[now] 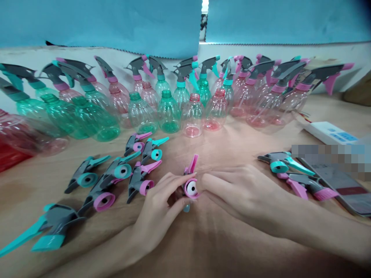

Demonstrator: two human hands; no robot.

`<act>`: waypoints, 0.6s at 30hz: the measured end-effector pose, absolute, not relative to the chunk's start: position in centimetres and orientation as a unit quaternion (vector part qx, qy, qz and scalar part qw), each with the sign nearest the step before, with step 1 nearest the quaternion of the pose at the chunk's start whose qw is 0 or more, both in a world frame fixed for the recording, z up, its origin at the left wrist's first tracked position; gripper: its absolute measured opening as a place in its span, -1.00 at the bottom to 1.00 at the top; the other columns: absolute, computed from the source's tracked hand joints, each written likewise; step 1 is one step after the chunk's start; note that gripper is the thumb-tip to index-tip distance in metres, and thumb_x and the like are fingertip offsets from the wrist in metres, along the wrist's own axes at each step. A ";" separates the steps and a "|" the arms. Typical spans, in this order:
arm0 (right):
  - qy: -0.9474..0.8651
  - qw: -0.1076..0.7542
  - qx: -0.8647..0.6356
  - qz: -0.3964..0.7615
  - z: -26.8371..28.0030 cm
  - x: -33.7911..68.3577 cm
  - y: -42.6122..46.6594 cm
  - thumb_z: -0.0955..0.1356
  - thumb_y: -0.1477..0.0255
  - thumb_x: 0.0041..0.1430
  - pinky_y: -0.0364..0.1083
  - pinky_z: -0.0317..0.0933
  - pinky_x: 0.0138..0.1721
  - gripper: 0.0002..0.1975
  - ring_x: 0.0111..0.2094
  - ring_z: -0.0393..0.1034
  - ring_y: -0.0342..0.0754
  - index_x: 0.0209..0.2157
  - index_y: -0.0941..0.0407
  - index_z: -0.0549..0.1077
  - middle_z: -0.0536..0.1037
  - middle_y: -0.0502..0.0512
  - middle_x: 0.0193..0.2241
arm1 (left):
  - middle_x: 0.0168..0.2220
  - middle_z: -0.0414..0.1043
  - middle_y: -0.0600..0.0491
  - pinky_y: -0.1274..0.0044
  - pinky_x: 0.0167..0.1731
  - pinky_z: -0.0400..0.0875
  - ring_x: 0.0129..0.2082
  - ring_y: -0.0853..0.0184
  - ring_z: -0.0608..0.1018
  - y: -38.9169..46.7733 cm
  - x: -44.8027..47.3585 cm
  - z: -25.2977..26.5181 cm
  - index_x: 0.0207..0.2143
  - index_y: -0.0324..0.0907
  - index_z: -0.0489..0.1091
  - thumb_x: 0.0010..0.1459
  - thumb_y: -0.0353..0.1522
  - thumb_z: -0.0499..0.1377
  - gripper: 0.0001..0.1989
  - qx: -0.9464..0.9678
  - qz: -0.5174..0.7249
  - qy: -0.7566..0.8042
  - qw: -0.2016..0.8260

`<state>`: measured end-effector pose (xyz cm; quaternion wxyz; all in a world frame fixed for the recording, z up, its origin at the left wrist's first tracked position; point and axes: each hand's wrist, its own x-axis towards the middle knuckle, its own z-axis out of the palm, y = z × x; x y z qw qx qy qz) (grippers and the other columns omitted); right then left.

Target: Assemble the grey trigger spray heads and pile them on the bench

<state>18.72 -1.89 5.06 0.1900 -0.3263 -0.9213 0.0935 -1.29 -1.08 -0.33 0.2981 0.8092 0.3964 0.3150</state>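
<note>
Between thumb and fingers, my left hand (160, 204) grips a grey trigger spray head (191, 188) with a pink trigger and collar. Its collar opening faces me and shows a white disc inside. At the collar's right edge, my right hand (240, 189) is closed, fingers curled in a pinch; whatever they hold is hidden. A small translucent bluish piece (187, 207) shows just below the left thumb. Left of my hands lie several loose spray heads, among them one with a turquoise collar (122, 170) and one with a pink collar (104, 201).
Open pink and green bottles (193, 116) stand across the table, with capped spray bottles (181, 87) behind them. To the right lie two more spray heads (279, 166), a phone (336, 181) and a white box (330, 131). Something red (13, 156) sits at far left.
</note>
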 end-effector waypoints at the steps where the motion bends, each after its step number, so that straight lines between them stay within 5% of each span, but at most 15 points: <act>1: -0.921 0.189 -0.329 0.093 5.0 18.7 -1.9 0.13 0.54 0.30 -0.13 0.04 -0.47 -0.77 -0.46 0.26 -0.14 -0.31 0.20 0.38 0.44 0.04 -0.45 | -0.38 0.37 0.12 0.54 -0.39 0.30 -0.39 0.37 0.39 -1.1 -1.3 -0.4 -0.01 -0.10 0.34 0.12 -0.53 0.16 -0.63 0.809 0.315 0.395 0.300; 18: -0.904 0.224 -0.352 0.089 4.8 18.5 -2.2 0.22 0.55 0.22 -0.17 -0.03 -0.54 -0.90 -0.57 0.14 -0.20 -0.39 0.15 0.27 0.35 -0.07 -0.55 | -0.35 0.39 0.09 0.54 -0.39 0.27 -0.39 0.36 0.37 -1.1 -1.3 -0.2 -0.27 -0.15 0.44 0.13 -0.52 0.16 -0.86 0.815 0.325 0.374 0.302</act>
